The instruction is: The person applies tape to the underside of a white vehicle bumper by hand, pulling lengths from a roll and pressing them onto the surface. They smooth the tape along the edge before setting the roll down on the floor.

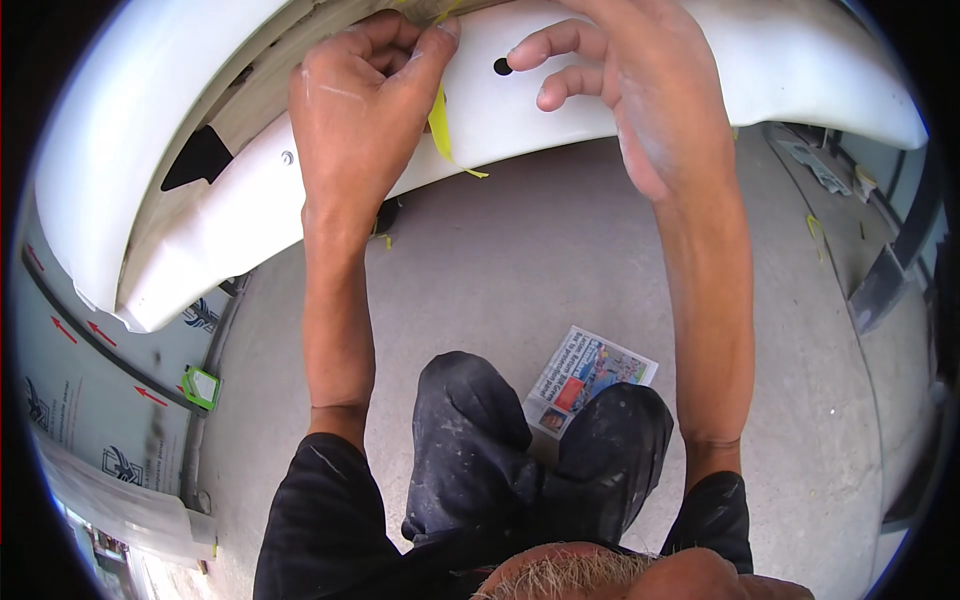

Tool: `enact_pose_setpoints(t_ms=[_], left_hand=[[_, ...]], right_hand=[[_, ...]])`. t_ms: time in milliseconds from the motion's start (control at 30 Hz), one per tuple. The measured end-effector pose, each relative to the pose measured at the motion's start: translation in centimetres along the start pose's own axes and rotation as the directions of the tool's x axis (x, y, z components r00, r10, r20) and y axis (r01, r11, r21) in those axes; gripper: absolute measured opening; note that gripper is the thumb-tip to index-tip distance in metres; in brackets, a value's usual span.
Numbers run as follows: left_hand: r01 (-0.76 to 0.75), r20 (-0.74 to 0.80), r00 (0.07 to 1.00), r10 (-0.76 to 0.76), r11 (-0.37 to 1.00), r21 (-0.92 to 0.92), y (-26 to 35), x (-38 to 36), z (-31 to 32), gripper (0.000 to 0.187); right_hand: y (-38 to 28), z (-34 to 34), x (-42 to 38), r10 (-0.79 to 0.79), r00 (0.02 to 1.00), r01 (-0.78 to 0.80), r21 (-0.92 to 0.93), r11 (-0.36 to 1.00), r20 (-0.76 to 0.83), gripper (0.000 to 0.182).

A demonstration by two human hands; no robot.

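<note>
A large white curved panel [570, 110] spans the top of the view, with a round dark hole [502, 67] in it. My left hand [365, 110] is at its inner edge, thumb and forefinger pinched together on a strip of yellow tape [440, 128]. The tape's loose end hangs below the fingers, over the panel's lower edge. To the right of the hole is my right hand [630, 100], fingers apart and loosely bent, holding nothing I can see. Whitish dust marks both hands.
Below lies a grey concrete floor [480, 270], with a newspaper [590, 380] by my knees. Printed sheeting with red arrows [110, 400] and a green-and-white object [200, 388] are at left. Yellow tape scraps [815, 235] and a grey stand-like piece [880, 285] lie right.
</note>
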State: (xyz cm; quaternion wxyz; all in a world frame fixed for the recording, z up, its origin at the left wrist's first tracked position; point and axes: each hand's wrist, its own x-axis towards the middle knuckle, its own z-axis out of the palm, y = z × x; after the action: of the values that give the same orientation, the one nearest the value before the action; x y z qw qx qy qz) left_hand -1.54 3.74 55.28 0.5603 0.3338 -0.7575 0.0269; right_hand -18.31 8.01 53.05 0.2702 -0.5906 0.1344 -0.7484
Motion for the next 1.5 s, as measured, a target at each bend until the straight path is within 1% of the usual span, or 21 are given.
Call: enact_pose_setpoints(t_ms=[67, 167, 267, 333, 400, 467, 533, 567, 667, 767, 867, 933, 967, 1033, 1067, 1167, 1233, 1300, 1367, 1433, 1500], left_hand=[[-0.003, -0.009, 1.0, 0.003, 0.999, 0.039, 0.1, 0.1, -0.1, 0.035], [-0.039, -0.028, 0.999, 0.041, 0.996, 0.081, -0.1, 0.5, -0.2, 0.037], [-0.072, -0.062, 0.995, 0.08, 0.99, 0.118, 0.8, 1.3, -0.6, 0.024], [-0.102, -0.084, 0.991, 0.106, 0.993, 0.058, 1.8, 0.9, -0.8, 0.024], [-0.115, -0.08, 0.99, 0.118, 0.993, 0.037, 1.7, 0.9, -0.9, 0.025], [-0.111, -0.053, 0.992, 0.113, 0.992, 0.052, 0.7, 1.6, -0.9, 0.024], [-0.107, -0.052, 0.993, 0.109, 0.994, 0.026, 0.4, 1.7, -0.9, 0.024], [-0.105, -0.051, 0.993, 0.106, 0.994, 0.012, 0.3, 1.7, -0.8, 0.024], [-0.104, -0.031, 0.994, 0.105, 0.994, 0.019, 0.3, 1.8, -0.9, 0.024], [-0.176, -0.042, 0.983, 0.181, 0.98, 0.087, 0.2, 2.1, -0.8, 0.023], [-0.273, -0.06, 0.958, 0.28, 0.957, 0.101, 0.0, 2.3, -0.7, 0.022], [-0.264, -0.059, 0.961, 0.272, 0.957, 0.119, 0.2, 2.3, -0.8, 0.021], [-0.259, -0.058, 0.962, 0.268, 0.957, 0.127, 0.3, 2.3, -0.8, 0.021], [-0.254, -0.07, 0.962, 0.263, 0.96, 0.122, 0.1, 2.3, -0.7, 0.021], [-0.251, -0.076, 0.962, 0.261, 0.961, 0.119, 0.0, 2.2, -0.7, 0.021], [-0.299, -0.109, 0.945, 0.309, 0.95, 0.094, 0.0, 1.8, -0.7, 0.02], [-0.252, -0.081, 0.962, 0.261, 0.961, 0.111, 1.0, 1.2, -1.2, 0.02], [-0.217, -0.061, 0.973, 0.225, 0.969, 0.116, 1.8, 0.9, -1.6, 0.02], [-0.211, -0.065, 0.974, 0.218, 0.973, 0.098, 1.6, 1.0, -1.5, 0.021], [-0.238, -0.1, 0.965, 0.242, 0.97, 0.057, -0.4, 1.5, -0.7, 0.022], [-0.232, -0.095, 0.968, 0.232, 0.973, 0.009, -0.8, 1.7, -0.7, 0.023]], right_hand=[[0.3, -0.5, 0.2, -0.022, 0.999, 0.02, 0.043, 0.999, 0.042, 0.047], [0.0, -0.6, 0.2, -0.005, 0.999, -0.001, 0.106, 0.994, 0.05, 0.047], [-0.3, -0.5, 0.2, 0.015, 0.997, -0.031, 0.208, 0.978, 0.074, 0.046], [-0.1, -0.4, 0.2, 0.014, 0.998, -0.028, 0.213, 0.977, 0.068, 0.045], [0.6, -0.3, 0.5, 0.007, 1.0, -0.01, 0.137, 0.99, 0.023, 0.044], [0.2, -0.4, -0.2, 0.043, 0.998, -0.053, 0.222, 0.974, 0.051, 0.047], [0.1, -0.3, -0.7, 0.044, 0.998, -0.054, 0.218, 0.974, 0.051, 0.051], [0.3, -0.1, -0.9, 0.029, 0.999, -0.035, 0.172, 0.985, 0.037, 0.054], [0.7, 0.1, -1.5, 0.003, 0.999, -0.009, 0.163, 0.987, 0.039, 0.063], [1.2, 0.1, -1.5, -0.016, 0.998, 0.006, 0.164, 0.986, 0.062, 0.068], [0.4, 1.0, -1.1, 0.038, 0.999, -0.039, 0.06, 0.997, 0.019, 0.066], [0.3, 1.4, -1.0, 0.05, 0.999, -0.051, 0.054, 0.997, 0.013, 0.063], [0.5, 1.3, -1.0, 0.032, 0.999, -0.035, 0.093, 0.995, 0.033, 0.061], [0.6, 1.5, -1.0, 0.027, 0.999, -0.03, 0.101, 0.994, 0.034, 0.057], [0.4, 2.0, -0.9, 0.039, 0.999, -0.04, 0.07, 0.997, 0.014, 0.056], [0.6, 2.4, -0.8, -0.012, 0.998, 0.007, 0.077, 0.997, 0.056, 0.051], [0.8, 2.5, -0.7, -0.028, 0.996, 0.016, 0.138, 0.99, 0.089, 0.047], [1.0, 2.7, -0.5, -0.003, 0.995, -0.017, 0.209, 0.978, 0.097, 0.043], [1.2, 2.7, -0.3, 0.006, 0.994, -0.033, 0.261, 0.965, 0.106, 0.041], [1.3, 3.0, -0.3, 0.025, 0.996, -0.045, 0.231, 0.972, 0.089, 0.039], [1.3, 3.3, -0.1, 0.031, 0.997, -0.043, 0.171, 0.984, 0.073, 0.037]])
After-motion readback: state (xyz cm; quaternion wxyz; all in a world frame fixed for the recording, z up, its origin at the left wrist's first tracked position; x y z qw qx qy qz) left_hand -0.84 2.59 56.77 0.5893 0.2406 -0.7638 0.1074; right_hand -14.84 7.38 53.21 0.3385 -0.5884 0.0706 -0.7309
